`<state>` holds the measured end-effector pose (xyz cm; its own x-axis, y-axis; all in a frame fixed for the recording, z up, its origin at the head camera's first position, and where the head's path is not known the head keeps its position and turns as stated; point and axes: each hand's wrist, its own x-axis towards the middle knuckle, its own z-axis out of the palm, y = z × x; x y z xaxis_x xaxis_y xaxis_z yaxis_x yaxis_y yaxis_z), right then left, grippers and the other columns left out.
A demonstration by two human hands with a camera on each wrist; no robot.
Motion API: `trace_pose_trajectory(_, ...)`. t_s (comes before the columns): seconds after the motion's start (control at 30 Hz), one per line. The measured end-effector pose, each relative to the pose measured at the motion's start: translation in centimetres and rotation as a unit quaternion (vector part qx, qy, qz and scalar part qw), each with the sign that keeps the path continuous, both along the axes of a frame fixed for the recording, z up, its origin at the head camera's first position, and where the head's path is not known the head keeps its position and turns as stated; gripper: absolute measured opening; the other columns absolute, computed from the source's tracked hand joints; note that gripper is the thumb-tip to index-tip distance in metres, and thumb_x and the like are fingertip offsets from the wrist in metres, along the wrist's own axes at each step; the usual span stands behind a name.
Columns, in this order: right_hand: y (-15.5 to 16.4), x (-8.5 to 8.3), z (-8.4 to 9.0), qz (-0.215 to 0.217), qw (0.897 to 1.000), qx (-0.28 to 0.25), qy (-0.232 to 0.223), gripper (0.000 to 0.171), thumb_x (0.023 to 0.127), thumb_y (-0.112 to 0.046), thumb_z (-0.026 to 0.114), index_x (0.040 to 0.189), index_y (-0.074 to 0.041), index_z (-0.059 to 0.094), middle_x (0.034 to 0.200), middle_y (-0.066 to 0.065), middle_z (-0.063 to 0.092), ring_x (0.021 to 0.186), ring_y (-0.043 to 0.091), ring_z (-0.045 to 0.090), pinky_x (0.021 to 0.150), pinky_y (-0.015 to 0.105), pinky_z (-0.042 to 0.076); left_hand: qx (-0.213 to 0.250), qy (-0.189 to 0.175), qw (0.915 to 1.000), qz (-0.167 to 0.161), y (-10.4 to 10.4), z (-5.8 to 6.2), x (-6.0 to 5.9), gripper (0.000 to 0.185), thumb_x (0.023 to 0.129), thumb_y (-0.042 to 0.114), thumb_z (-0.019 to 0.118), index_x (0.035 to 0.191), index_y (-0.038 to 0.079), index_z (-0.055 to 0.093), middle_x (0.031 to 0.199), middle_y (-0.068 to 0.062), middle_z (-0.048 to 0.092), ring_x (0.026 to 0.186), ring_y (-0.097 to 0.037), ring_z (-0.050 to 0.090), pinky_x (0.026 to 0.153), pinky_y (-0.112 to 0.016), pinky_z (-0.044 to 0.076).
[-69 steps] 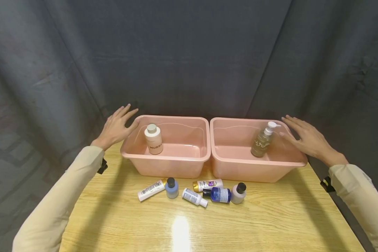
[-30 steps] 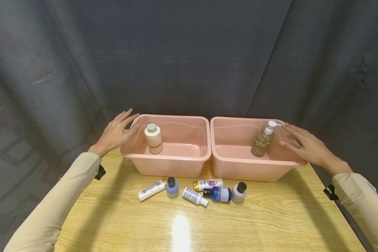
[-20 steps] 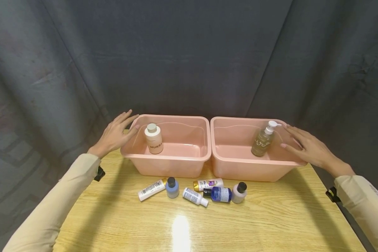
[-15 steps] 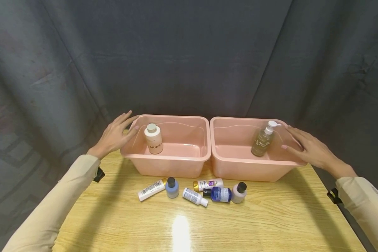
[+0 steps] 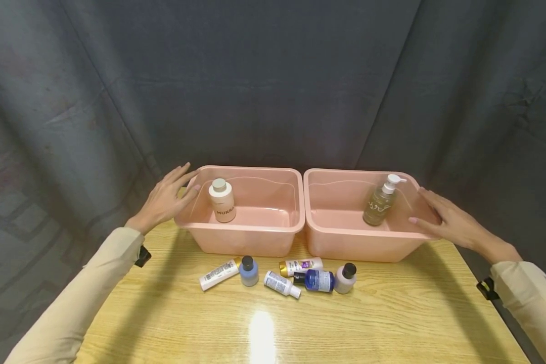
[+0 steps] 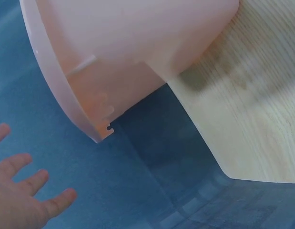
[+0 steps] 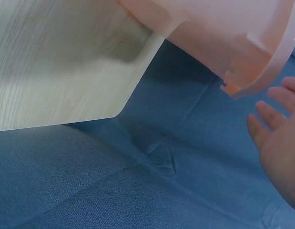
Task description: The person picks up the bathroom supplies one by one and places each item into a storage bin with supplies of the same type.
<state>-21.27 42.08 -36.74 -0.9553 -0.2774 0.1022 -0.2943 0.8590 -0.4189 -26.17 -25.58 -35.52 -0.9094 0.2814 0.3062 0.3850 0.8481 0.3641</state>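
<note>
Open-fingered, gripping nothing, a person's left hand [image 5: 167,197] and right hand [image 5: 443,220] flank two pink plastic tubs [image 5: 241,210] side by side on the wooden table [image 5: 391,313]; a careless shove could topple the upright pump bottle [image 5: 380,201].

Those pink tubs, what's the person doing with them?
A person has an open hand at the outer end of each of two pink tubs on a wooden table. The left hand is by the left tub, which holds a white bottle. The right hand is at the rim of the right tub, which holds a pump bottle. Six small bottles sit in front, untouched.
</note>
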Motion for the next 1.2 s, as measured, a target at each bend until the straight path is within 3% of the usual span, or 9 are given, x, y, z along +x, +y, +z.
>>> trace_pose_trajectory(0.4, -0.2, 0.6, -0.3, 0.001, 0.999, 0.009, -0.047, 0.097, 0.092, -0.043, 0.067, 0.159, -0.008, 0.006, 0.162, 0.026, 0.005, 0.144, 0.052, 0.011, 0.106, 0.074, 0.016, 0.012, 0.001, 0.9999, -0.009, -0.2, -0.5, 0.6, 0.062, 0.102, 0.049, 0.046, 0.152, 0.013, 0.041, 0.162, -0.013, 0.024, 0.147, -0.037, 0.018, 0.106, -0.074, 0.021)
trace_pose_trajectory(0.77, -0.3, 1.1, -0.3, -0.015, 0.995, 0.033, -0.087, 0.097, 0.095, -0.049, 0.060, 0.159, -0.013, -0.003, 0.161, 0.028, -0.002, 0.131, 0.066, 0.025, 0.095, 0.080, 0.025, 0.023, 0.002, 0.9996, -0.014, -0.5, -0.7, 1.5, 0.060, 0.101, 0.047, 0.048, 0.150, 0.013, 0.044, 0.161, -0.011, 0.026, 0.147, -0.037, 0.020, 0.106, -0.073, 0.022)
trace_pose_trajectory(1.2, -0.5, 0.8, -0.2, -0.007, 0.995, 0.037, -0.088, 0.097, 0.095, -0.046, 0.062, 0.158, -0.007, 0.000, 0.160, 0.030, -0.001, 0.131, 0.066, 0.024, 0.095, 0.079, 0.026, 0.050, -0.001, 0.9986, -0.013, -0.6, -0.9, 2.4, 0.058, 0.101, 0.046, 0.050, 0.148, 0.012, 0.046, 0.159, -0.013, 0.030, 0.146, -0.037, 0.022, 0.106, -0.073, 0.021)
